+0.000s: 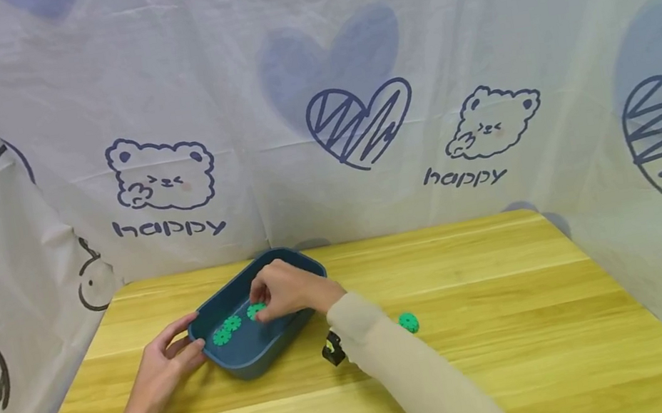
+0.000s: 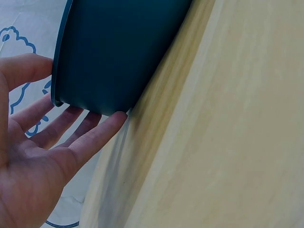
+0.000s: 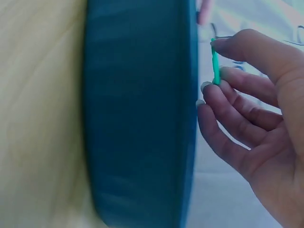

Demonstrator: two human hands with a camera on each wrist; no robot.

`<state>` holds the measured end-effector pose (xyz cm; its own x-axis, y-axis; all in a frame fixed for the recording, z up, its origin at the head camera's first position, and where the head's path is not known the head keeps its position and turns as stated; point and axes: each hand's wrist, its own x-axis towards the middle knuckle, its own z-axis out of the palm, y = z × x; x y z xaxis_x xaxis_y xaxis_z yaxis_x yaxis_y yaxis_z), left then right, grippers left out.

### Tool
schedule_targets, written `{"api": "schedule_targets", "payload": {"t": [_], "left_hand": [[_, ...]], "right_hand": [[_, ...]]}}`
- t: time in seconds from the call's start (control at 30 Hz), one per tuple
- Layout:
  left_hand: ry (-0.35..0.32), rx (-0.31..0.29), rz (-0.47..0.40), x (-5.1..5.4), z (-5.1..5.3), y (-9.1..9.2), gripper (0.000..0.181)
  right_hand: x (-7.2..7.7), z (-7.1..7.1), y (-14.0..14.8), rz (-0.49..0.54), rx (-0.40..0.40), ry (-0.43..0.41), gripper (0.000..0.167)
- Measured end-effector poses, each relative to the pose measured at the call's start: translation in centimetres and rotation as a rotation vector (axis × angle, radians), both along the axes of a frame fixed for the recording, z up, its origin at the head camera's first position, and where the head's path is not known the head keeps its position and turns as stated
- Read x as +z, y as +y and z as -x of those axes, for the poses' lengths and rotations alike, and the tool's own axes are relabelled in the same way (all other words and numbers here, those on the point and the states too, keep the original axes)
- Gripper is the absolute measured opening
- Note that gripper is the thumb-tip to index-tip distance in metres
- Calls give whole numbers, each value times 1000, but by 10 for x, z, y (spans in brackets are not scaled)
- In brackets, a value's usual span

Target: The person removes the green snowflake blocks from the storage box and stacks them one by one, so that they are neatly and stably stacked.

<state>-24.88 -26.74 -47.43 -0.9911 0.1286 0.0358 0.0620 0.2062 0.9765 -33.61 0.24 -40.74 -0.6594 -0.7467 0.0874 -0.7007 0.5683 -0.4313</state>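
Observation:
A dark blue oblong plastic bin (image 1: pixel 251 369) stands slantwise on the table. My left hand (image 1: pixel 164 366) holds its near left end, the thumb at the rim and the other fingers against the outer wall, as the left wrist view shows. Over the bin's inside, my right hand (image 1: pixel 288 289) pinches a green notched disc (image 3: pixel 215 64) between thumb and fingers. The right wrist view shows that disc edge-on above the rim. Two similar green discs, one (image 1: pixel 221 336) beside the other (image 1: pixel 232 322), lie on the bin floor near its left end.
Another green notched piece (image 1: pixel 409 323) lies on the wooden table (image 1: pixel 518 321), right of the bin near my right forearm. White printed cloth (image 1: pixel 277 193) hangs behind the table and at both sides. Each wrist wears a small black camera.

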Motion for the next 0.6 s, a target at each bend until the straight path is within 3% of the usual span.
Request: {"api": "schedule_targets", "payload": {"t": [0.6], "left_hand": [[5,3,18,1,-1,0,63]], "right_hand": [[22,-30,108,129,-49,9,15]]}}
